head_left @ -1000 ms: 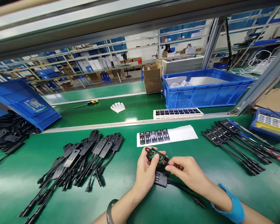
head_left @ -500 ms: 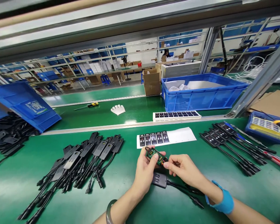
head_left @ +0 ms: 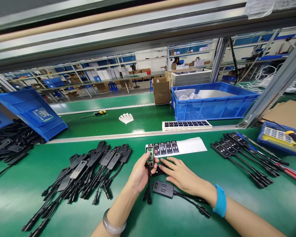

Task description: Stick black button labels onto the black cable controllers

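My left hand (head_left: 139, 171) grips a small black controller with a green circuit board (head_left: 150, 156) showing on top, held upright with its cables hanging below (head_left: 148, 192). My right hand (head_left: 181, 174) lies beside it with fingers spread flat over the green table, touching a black part (head_left: 159, 170). A black cover with a cable (head_left: 163, 188) rests just in front of both hands. A white sticker sheet with several black labels (head_left: 176, 147) lies right behind the hands.
A fan of black cabled controllers (head_left: 88, 168) lies left; finished ones (head_left: 239, 149) lie right. Blue bins stand at far left (head_left: 29, 110), behind (head_left: 212, 100) and far right (head_left: 281, 138). Another label strip (head_left: 186, 124), a white glove (head_left: 126, 118) and a screwdriver (head_left: 95, 114) lie beyond.
My left hand turned the circuit board upright and lifted it toward the sticker sheet. My right hand let go of it and opened flat on the table.
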A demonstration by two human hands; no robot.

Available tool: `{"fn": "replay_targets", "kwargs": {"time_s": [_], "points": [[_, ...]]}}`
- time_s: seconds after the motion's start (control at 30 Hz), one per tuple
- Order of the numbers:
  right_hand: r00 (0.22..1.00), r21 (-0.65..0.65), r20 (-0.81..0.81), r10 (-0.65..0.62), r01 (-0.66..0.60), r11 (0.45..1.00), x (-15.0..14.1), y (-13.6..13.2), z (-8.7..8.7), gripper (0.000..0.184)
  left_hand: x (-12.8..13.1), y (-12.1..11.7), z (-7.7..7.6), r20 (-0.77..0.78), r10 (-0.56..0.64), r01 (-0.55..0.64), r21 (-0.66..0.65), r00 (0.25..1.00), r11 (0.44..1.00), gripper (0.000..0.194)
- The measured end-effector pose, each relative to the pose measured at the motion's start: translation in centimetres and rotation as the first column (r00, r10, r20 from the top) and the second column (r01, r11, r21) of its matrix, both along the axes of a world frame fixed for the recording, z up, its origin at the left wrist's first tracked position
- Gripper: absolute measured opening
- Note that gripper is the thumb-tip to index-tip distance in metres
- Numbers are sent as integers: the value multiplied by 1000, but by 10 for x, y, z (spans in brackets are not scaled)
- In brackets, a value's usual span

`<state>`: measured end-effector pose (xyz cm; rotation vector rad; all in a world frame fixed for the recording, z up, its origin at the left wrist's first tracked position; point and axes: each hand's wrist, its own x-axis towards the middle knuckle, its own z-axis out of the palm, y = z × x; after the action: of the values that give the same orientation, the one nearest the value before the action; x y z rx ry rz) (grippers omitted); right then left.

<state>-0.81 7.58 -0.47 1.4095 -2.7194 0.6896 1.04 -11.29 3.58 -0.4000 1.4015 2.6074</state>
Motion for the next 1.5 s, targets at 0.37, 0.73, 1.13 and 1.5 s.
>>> {"fn": "replay_targets", "kwargs": {"time_s": [0.37, 0.73, 1.13, 1.5], "points": [[960, -167, -174, -221, 192, 967, -11, 29, 4, 32, 19, 15, -3, -159, -377, 330, -261, 913, 907, 52], [800, -647, 590, -110, 550, 528, 1, 40, 33, 27, 25, 32, -9, -75, -459, 432, -229, 885, 872, 45], [711, -535, 701, -50, 571, 622, 12, 21, 17, 25, 29, 39, -20, -100, -522, 481, -276, 847, 832, 45], [578, -495, 803, 145, 511, 702, 8, 20, 23, 42, 35, 45, -20, -158, -483, 364, -471, 861, 804, 31]]}}
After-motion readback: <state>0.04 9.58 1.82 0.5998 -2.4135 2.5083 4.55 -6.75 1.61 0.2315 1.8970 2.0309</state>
